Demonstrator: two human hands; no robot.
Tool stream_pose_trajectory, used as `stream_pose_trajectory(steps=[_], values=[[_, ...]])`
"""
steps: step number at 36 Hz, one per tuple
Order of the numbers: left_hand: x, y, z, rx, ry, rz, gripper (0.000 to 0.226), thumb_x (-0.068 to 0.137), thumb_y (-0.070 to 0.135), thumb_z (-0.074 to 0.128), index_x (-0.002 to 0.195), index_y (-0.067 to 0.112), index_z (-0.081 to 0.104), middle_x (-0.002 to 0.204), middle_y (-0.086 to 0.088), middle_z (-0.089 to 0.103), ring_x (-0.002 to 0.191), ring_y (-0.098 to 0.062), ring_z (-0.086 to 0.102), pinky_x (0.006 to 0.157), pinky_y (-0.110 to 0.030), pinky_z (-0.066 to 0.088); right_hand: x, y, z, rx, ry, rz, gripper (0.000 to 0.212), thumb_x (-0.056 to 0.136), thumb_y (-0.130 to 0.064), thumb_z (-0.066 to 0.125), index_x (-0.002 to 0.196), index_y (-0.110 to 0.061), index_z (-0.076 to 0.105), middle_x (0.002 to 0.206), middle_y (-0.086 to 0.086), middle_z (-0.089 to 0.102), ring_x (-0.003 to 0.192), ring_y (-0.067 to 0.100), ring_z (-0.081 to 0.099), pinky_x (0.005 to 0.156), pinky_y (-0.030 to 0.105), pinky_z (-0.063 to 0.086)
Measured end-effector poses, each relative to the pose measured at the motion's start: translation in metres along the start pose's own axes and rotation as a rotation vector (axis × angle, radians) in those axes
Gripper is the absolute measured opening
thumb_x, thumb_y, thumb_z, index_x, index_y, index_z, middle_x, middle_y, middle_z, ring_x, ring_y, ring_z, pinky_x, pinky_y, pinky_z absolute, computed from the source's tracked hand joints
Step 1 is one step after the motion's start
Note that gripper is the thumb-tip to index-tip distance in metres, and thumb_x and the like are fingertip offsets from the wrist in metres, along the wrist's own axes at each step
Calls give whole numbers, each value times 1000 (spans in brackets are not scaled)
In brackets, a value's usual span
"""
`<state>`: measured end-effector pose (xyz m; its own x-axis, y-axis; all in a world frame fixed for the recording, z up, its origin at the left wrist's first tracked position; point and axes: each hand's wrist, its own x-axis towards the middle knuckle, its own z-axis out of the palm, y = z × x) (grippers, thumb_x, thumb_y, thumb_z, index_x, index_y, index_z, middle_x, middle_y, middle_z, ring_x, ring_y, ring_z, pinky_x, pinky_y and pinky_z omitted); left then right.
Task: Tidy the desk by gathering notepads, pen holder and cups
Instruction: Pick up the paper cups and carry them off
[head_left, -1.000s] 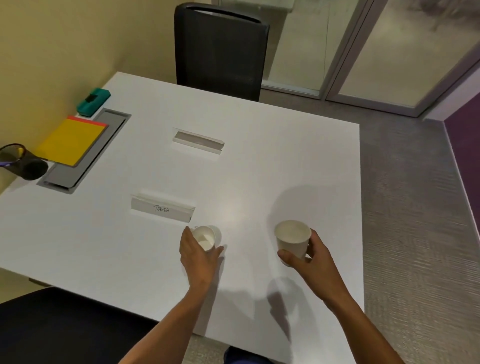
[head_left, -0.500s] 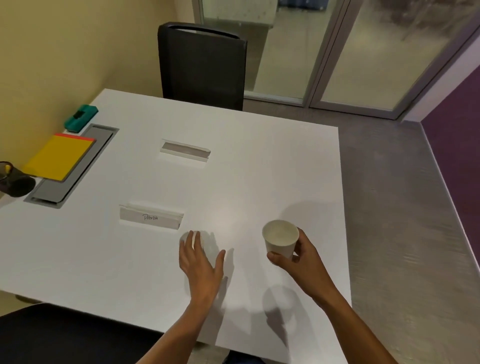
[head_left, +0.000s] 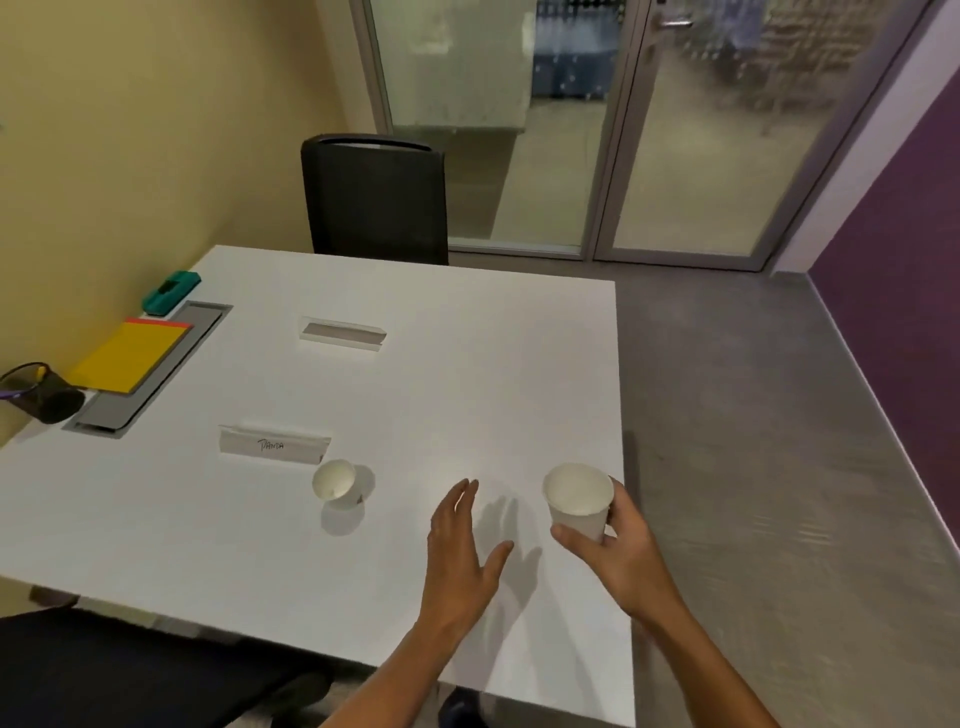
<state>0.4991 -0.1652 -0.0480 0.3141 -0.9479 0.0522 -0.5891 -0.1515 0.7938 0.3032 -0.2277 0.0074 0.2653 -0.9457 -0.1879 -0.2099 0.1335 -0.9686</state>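
My right hand (head_left: 615, 545) grips a white paper cup (head_left: 577, 499) just above the white desk (head_left: 467, 395) near its right edge. A smaller white paper cup (head_left: 335, 480) stands on the desk in front of a folded name card (head_left: 272, 445). My left hand (head_left: 462, 540) hovers between the two cups with straight, spread fingers, holding nothing. A yellow notepad with a red one beneath (head_left: 130, 356) lies at the left on a grey cable flap. A black mesh pen holder (head_left: 36, 392) stands at the far left edge.
A second folded card (head_left: 343, 335) stands mid-desk. A teal eraser (head_left: 171, 292) lies at the back left corner. A black chair (head_left: 374, 200) stands behind the desk, another dark chair (head_left: 130, 670) at the near left. Glass doors (head_left: 623, 130) are beyond.
My left hand has let go of the small cup and moved right, away from it, fingers spread. The right hand keeps holding its cup. The camera view has tilted upward.
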Motion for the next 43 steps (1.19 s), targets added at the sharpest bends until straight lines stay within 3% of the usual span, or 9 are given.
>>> stream_pose_trajectory(steps=[5, 8, 10, 16, 19, 26, 35, 39, 43], values=[[-23, 57, 32, -70, -89, -14, 79, 86, 53, 67, 148, 43, 20, 161, 13, 21, 145, -6, 26, 118, -29, 28, -26, 11, -48, 79, 24, -8, 74, 75, -21, 88, 136, -38, 50, 131, -14, 61, 120, 6, 58, 99, 30, 52], [-33, 88, 54, -69, -171, -9, 73, 85, 50, 70, 139, 54, 20, 158, 16, 26, 142, -7, 33, 110, -21, 30, -43, 17, -76, 87, 41, -14, 69, 75, -22, 89, 128, -47, 52, 120, -28, 64, 113, -6, 59, 87, 16, 54], [-40, 105, 69, -93, -205, -7, 73, 84, 48, 74, 133, 61, 21, 156, 18, 28, 140, -7, 37, 109, -22, 33, -54, 20, -95, 85, 71, -24, 66, 75, -24, 89, 120, -54, 52, 115, -35, 62, 109, -13, 58, 76, 7, 51], [-53, 155, 116, -129, -292, 55, 85, 77, 51, 78, 131, 74, 16, 152, 31, 26, 136, -2, 38, 113, -31, 38, -83, 30, -151, 111, 153, -24, 64, 73, -33, 89, 118, -58, 51, 114, -32, 63, 108, -9, 58, 75, 9, 51], [-56, 179, 135, -157, -341, 108, 88, 77, 51, 78, 135, 72, 16, 144, 42, 24, 129, 8, 40, 108, -19, 37, -92, 36, -178, 117, 200, -9, 67, 65, -47, 86, 119, -62, 50, 114, -27, 66, 105, -6, 62, 78, 13, 53], [-56, 217, 176, -216, -467, 193, 86, 77, 44, 74, 145, 56, 23, 149, 35, 30, 136, 11, 34, 109, -13, 35, -91, 51, -223, 81, 284, 9, 72, 63, -49, 84, 123, -62, 47, 119, -28, 64, 107, -4, 62, 80, 19, 53], [-24, 231, 221, -273, -480, 49, 87, 73, 50, 78, 132, 75, 19, 126, 60, 30, 120, 21, 43, 96, -13, 35, -50, 47, -259, 15, 273, -1, 67, 63, -51, 84, 119, -64, 49, 118, -29, 65, 107, -7, 61, 79, 10, 51], [13, 241, 236, -268, -467, 58, 84, 68, 61, 73, 132, 74, 20, 128, 56, 33, 121, 25, 38, 86, -2, 32, -14, 44, -275, -3, 243, -10, 68, 63, -52, 83, 120, -64, 48, 120, -28, 64, 110, -5, 61, 82, 17, 52], [63, 240, 257, -242, -489, 78, 79, 76, 51, 77, 129, 73, 23, 127, 56, 36, 120, 26, 39, 88, -2, 31, 36, 38, -293, -11, 244, -17, 67, 63, -54, 82, 119, -65, 46, 120, -28, 63, 113, -2, 61, 91, 26, 53]])
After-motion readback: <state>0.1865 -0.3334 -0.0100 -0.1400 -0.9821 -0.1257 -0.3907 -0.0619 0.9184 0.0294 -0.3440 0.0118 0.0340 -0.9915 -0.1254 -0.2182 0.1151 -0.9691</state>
